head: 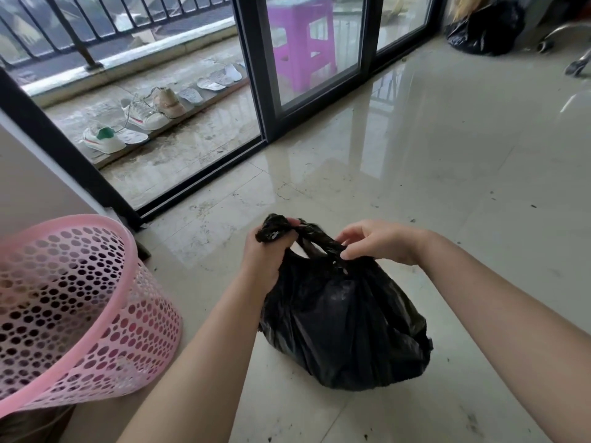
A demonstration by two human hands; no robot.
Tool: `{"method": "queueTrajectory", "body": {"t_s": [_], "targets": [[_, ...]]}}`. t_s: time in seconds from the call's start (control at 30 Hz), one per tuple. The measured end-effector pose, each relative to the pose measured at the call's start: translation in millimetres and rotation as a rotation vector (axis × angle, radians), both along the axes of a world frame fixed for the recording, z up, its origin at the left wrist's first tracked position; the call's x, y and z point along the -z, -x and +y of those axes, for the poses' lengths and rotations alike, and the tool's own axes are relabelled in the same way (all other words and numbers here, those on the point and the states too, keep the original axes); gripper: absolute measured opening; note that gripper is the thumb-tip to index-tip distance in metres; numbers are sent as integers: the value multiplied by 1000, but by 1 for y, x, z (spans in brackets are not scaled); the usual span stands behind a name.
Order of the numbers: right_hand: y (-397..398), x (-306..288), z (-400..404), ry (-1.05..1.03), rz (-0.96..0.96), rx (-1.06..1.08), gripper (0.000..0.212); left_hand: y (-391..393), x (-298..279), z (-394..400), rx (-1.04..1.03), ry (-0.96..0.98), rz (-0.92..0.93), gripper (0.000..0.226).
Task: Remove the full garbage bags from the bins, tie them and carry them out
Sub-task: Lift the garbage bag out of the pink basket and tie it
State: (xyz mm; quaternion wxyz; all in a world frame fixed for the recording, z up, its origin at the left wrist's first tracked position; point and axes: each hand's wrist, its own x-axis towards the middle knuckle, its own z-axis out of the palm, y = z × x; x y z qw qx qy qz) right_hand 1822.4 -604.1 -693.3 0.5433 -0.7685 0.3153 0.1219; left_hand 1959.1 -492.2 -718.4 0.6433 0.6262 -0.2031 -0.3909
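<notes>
Two bare hands work at the top of a black garbage bag (pixel 345 318) that sits on the glossy tiled floor (pixel 431 174) at about 6 o'clock in the view. The left hand (pixel 265 254) grips one twisted end of the bag's mouth, fingers curled tight round it, with a bunched knob of plastic sticking out above the fist toward 12 o'clock. The right hand (pixel 380 241) pinches the other twisted strand between fingertips and thumb, just at 3 o'clock of the left hand. The two strands meet between the hands, above a small gap over the bag's bulging body. Whether a knot is already formed there cannot be told.

A pink perforated bin (pixel 73 302) lies tilted at 9 o'clock of the bag, near the left forearm but apart from the bag, its rim facing the camera.

At 11 o'clock a sliding glass door (pixel 256 91) stands open onto a balcony, where several sneakers (pixel 140 113) and insoles (pixel 211 83) lie in a row along a step. A purple plastic stool (pixel 300 43) shows behind the glass at 12 o'clock, and a railing (pixel 80 24) runs along the balcony edge. At 1 o'clock, far from the hands, a second black bag (pixel 486 30) rests on the floor beside the legs of a chair (pixel 575 65).
</notes>
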Motion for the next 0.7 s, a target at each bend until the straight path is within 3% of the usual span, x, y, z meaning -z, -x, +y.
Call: {"method": "queueTrajectory", "body": {"t_s": [0.1, 0.27, 0.4, 0.5, 0.6, 0.7], "targets": [[-2, 2, 0, -91, -59, 151, 37, 0, -3, 3, -3, 159, 197, 55], [-1, 11, -10, -301, -326, 580, 41, 1, 0, 12, 114, 104, 319, 60], [-2, 14, -3, -417, -404, 607, 32, 10, -2, 11, 235, 79, 332, 66], [-9, 10, -1, -792, -764, 903, 45, 15, 0, 7, 276, 62, 370, 62], [-18, 2, -1, -990, -955, 1048, 48, 23, -6, 2, 153, 144, 528, 51], [-21, -2, 0, -883, -864, 1016, 48, 25, -9, -1, -82, 362, 701, 50]]}}
